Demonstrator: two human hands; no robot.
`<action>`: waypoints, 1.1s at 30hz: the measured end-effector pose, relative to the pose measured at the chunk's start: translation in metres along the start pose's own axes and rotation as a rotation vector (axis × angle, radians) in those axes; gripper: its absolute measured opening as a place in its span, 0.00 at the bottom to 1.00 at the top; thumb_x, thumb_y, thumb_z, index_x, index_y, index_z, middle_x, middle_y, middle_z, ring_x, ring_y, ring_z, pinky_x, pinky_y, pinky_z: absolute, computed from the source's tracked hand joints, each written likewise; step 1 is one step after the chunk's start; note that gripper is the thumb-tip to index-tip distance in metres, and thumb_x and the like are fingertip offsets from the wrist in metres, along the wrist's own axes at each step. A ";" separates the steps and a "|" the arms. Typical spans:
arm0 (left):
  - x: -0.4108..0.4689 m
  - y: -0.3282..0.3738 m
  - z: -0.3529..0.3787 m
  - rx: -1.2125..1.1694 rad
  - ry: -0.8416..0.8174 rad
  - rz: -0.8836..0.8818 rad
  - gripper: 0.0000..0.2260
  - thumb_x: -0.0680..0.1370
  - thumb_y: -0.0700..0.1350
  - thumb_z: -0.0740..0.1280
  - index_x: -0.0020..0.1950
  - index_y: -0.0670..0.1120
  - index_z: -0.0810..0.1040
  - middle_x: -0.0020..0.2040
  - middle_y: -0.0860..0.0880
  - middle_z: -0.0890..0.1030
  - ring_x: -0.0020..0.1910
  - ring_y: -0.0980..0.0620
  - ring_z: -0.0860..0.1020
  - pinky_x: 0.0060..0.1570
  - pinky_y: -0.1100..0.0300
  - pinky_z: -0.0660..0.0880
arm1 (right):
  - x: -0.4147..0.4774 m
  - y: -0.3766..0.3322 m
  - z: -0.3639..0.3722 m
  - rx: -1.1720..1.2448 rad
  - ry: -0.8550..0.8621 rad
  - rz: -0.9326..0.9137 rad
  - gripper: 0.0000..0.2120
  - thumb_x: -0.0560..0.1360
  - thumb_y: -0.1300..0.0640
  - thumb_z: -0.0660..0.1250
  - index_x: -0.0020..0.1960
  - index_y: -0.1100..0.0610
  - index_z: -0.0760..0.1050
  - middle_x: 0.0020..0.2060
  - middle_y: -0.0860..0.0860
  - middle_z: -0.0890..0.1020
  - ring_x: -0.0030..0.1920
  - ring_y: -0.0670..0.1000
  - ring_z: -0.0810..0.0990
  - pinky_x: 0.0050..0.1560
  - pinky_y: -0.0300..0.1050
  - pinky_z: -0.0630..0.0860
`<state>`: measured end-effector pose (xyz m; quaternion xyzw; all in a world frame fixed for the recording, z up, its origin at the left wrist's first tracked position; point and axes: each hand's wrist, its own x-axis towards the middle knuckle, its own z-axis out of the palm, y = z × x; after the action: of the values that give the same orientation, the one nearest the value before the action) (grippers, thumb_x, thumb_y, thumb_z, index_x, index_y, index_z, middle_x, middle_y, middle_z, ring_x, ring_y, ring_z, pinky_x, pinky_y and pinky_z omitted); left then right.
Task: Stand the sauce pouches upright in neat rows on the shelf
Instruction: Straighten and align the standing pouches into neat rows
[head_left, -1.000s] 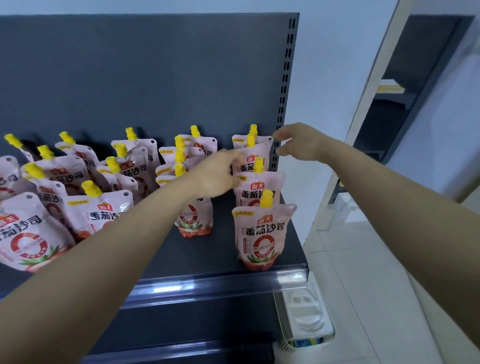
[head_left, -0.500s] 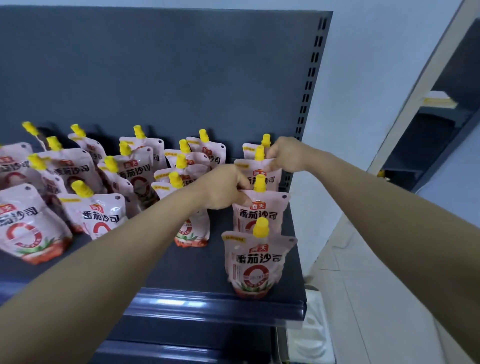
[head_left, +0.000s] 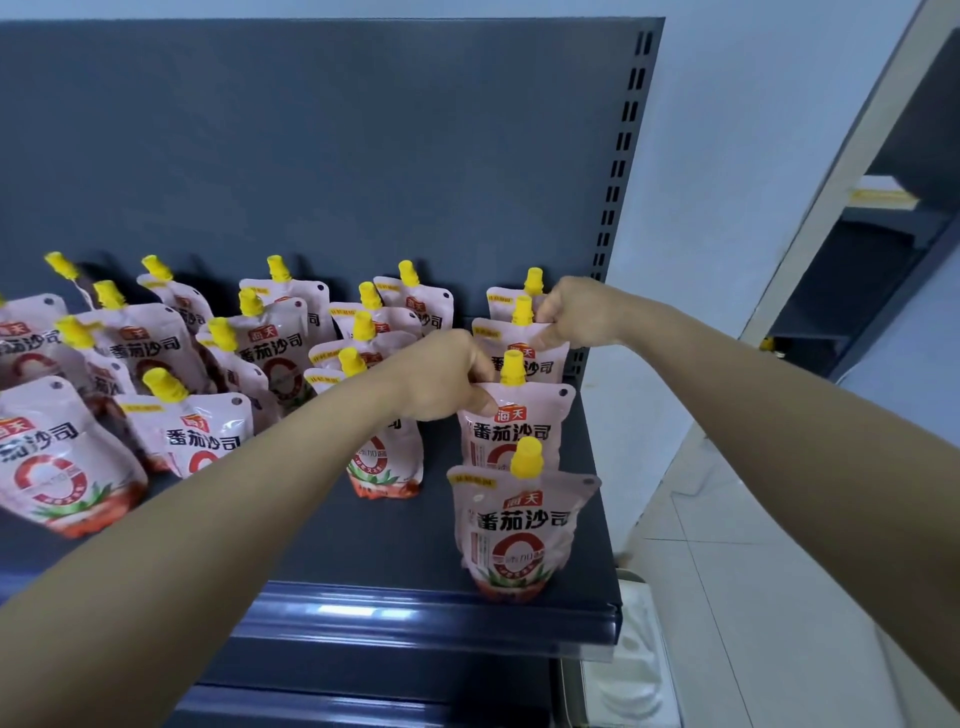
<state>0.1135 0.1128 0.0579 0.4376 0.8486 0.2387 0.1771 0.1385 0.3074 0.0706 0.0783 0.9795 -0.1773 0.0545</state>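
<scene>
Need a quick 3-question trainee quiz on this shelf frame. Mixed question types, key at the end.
1. True or false: the front pouch in the rightmost row stands upright at the shelf edge.
2. Which hand pinches the second pouch of that row? A left hand B right hand C neither
3. Fill in: every pouch cap is coloured ____.

Key: 1 true; 2 A; 3 yellow. The right hand's grip is on the third pouch.

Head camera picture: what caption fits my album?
Two hands straighten the rightmost row of sauce pouches on a dark shelf.
</scene>
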 end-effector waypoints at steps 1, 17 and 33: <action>-0.002 0.001 -0.002 -0.011 -0.035 0.004 0.11 0.73 0.42 0.71 0.30 0.48 0.79 0.28 0.55 0.78 0.28 0.63 0.74 0.33 0.70 0.70 | -0.002 0.000 -0.002 -0.004 -0.027 0.006 0.12 0.74 0.58 0.70 0.48 0.68 0.81 0.40 0.61 0.76 0.43 0.58 0.75 0.43 0.46 0.71; 0.057 -0.005 -0.021 0.148 0.133 -0.077 0.10 0.73 0.41 0.69 0.52 0.39 0.79 0.46 0.43 0.79 0.46 0.45 0.76 0.42 0.58 0.71 | 0.024 0.026 -0.011 -0.006 0.167 0.133 0.11 0.75 0.62 0.65 0.53 0.68 0.78 0.53 0.62 0.82 0.55 0.61 0.79 0.56 0.50 0.75; 0.071 -0.014 -0.021 0.064 0.139 -0.142 0.08 0.71 0.41 0.72 0.32 0.44 0.77 0.25 0.51 0.69 0.27 0.54 0.66 0.29 0.63 0.63 | 0.055 0.029 0.006 0.156 0.225 0.171 0.22 0.72 0.63 0.69 0.22 0.58 0.64 0.22 0.52 0.65 0.24 0.50 0.61 0.25 0.40 0.58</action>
<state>0.0537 0.1591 0.0608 0.3645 0.8948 0.2280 0.1202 0.0897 0.3400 0.0477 0.1848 0.9525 -0.2376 -0.0469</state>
